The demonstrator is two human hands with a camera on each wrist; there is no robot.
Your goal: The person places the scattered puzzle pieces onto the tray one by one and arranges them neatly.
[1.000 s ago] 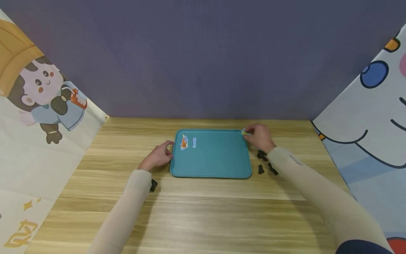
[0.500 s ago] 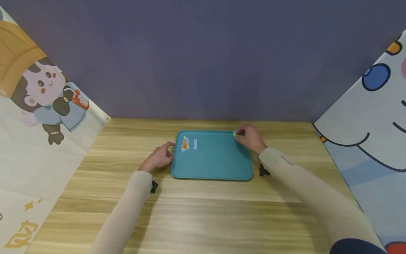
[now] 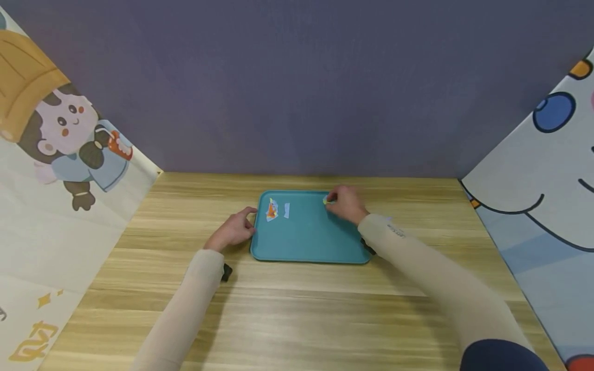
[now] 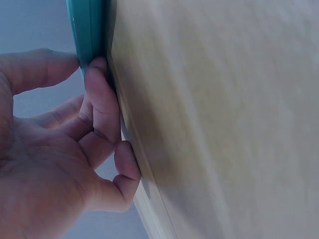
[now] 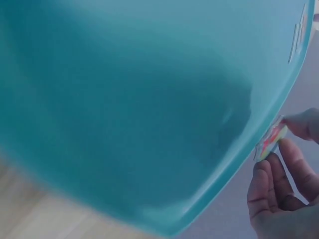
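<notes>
A teal tray (image 3: 308,259) lies on the wooden table. My left hand (image 3: 234,228) rests against its left rim, thumb and forefinger apart along the edge; the left wrist view shows these fingertips (image 4: 97,64) touching the rim. Over the tray's far side, my right hand (image 3: 347,203) pinches a small colourful puzzle piece (image 5: 271,138) between thumb and fingers. In the tray's far left part lie an orange-and-blue joined piece cluster (image 3: 271,210) and, just right of it and apart, a narrow pale blue piece (image 3: 286,210).
Dark pieces (image 3: 368,246) show beside the tray's right edge, partly hidden by my right sleeve (image 3: 408,247). Another dark piece (image 3: 226,272) lies by my left sleeve (image 3: 185,299). A dark wall (image 3: 297,87) stands behind the table, with printed cartoon panels on both sides.
My right hand has moved left from the tray's far right corner along its far edge, carrying the puzzle piece. The left hand stays at the left rim.
</notes>
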